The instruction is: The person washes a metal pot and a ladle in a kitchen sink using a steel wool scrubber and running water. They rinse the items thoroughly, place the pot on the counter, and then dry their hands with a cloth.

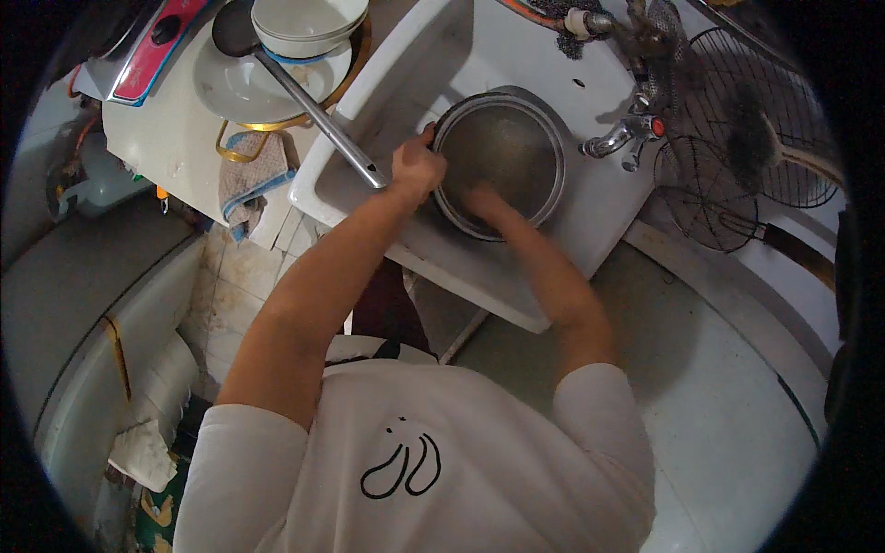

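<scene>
A round metal pot with cloudy liquid in it stands in a white ceramic sink. My left hand grips the pot's rim on its left side. Inside the pot, near its lower edge, is my right hand, blurred, its fingers dipped into the liquid and hidden. Whether those fingers hold anything cannot be told. To the right of the pot, a chrome tap with a red mark reaches over the sink.
Left of the sink, a metal ladle lies across a white plate, its handle jutting over the sink's edge. Stacked bowls and a folded cloth are nearby. Wire strainers hang at the right.
</scene>
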The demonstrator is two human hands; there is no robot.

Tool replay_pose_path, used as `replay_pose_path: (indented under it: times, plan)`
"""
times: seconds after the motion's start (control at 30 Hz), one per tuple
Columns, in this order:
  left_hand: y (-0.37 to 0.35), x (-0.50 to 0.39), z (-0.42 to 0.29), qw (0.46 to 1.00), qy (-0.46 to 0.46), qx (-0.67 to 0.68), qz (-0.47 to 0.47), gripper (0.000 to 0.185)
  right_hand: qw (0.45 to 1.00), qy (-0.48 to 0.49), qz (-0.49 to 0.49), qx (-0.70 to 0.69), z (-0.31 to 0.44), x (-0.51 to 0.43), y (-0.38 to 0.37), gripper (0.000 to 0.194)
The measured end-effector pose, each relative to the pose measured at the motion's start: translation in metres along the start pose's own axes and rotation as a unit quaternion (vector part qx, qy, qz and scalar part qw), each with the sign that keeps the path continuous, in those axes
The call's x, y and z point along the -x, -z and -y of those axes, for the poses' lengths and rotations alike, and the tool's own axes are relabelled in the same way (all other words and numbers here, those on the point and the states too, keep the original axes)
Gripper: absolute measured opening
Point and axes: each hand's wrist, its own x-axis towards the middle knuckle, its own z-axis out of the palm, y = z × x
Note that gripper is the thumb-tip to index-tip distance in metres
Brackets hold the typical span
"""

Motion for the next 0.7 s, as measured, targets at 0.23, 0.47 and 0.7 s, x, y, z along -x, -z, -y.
replay_pose_path:
  times: [0.23,0.47,0.7]
  plan:
    - [0.011,0.029,-0.013,0.996,0.005,-0.070,0.047,0.065,0.546,-0.168,-0.209,-0.794,0.034,-0.028,0.062,0.055]
    - [0.051,0.102,-0.018,0.799,0.078,0.594,0.055,0.068,0.783,-0.149,-0.285,-0.533,0.017,0.025,0.041,0.049]
    - [0.122,0.101,-0.015,0.723,0.098,0.682,0.050,0.043,0.809,-0.192,-0.223,-0.508,0.017,0.030,0.010,0.062]
